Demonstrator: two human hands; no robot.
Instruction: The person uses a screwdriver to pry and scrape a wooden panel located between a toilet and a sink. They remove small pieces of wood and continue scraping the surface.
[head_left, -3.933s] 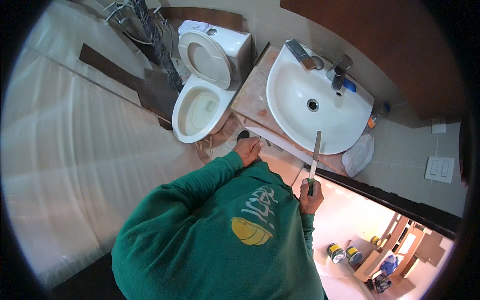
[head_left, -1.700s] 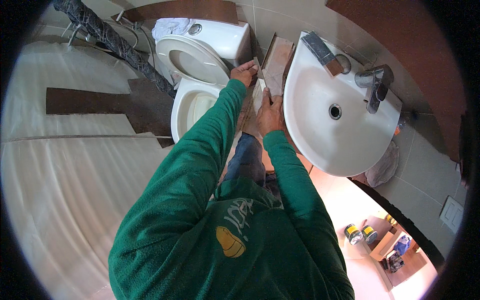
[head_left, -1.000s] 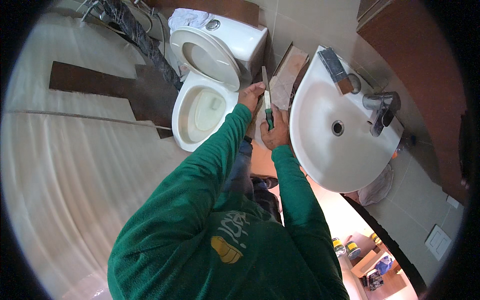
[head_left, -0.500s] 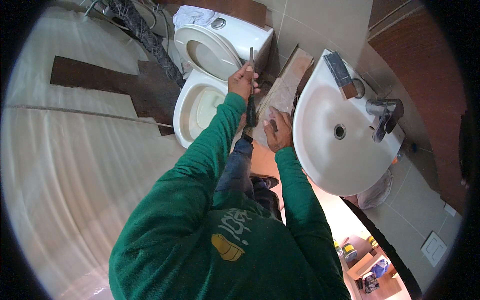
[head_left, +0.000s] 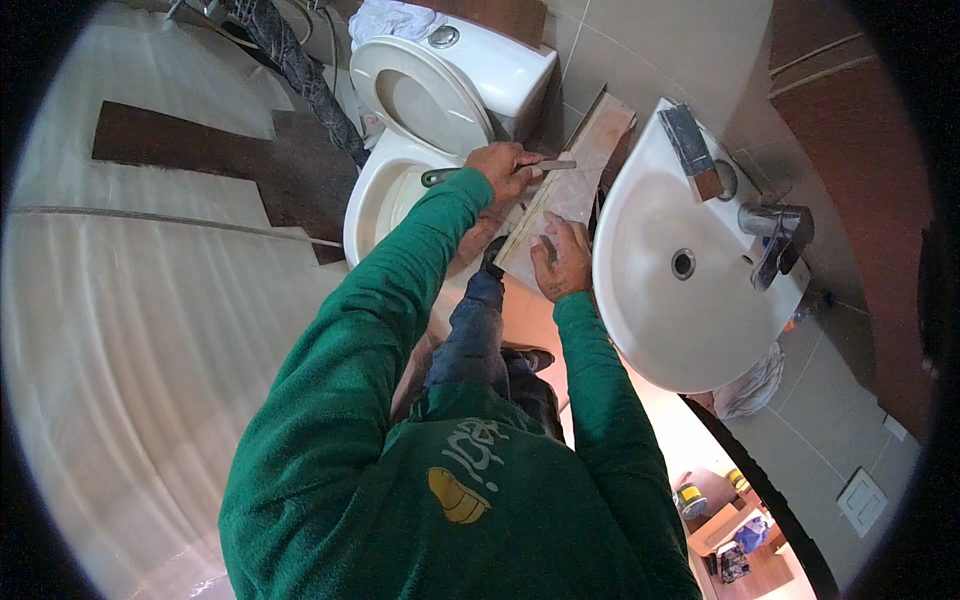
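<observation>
My left hand is closed around a flat-bladed hand tool, perhaps a file or a chisel. Its dark handle sticks out left of my hand, over the toilet bowl, and its grey metal blade points right, across the edge of a board. That board is narrow, with a pale, dusty face and a light wooden edge, and it slants between the toilet and the washbasin. At its near end my right hand grips the right side, with bent fingers and the thumb apart on the face. The underside of this grip is hidden.
Left stands a toilet with its lid raised and a white cloth on the tank. A washbasin on the right carries a sanding block and a tap. Plastic sheeting spreads along the left.
My left hand has turned the tool from upright to nearly level, and its blade now crosses the board's edge. My right hand stays about where it was, at the board's near end.
</observation>
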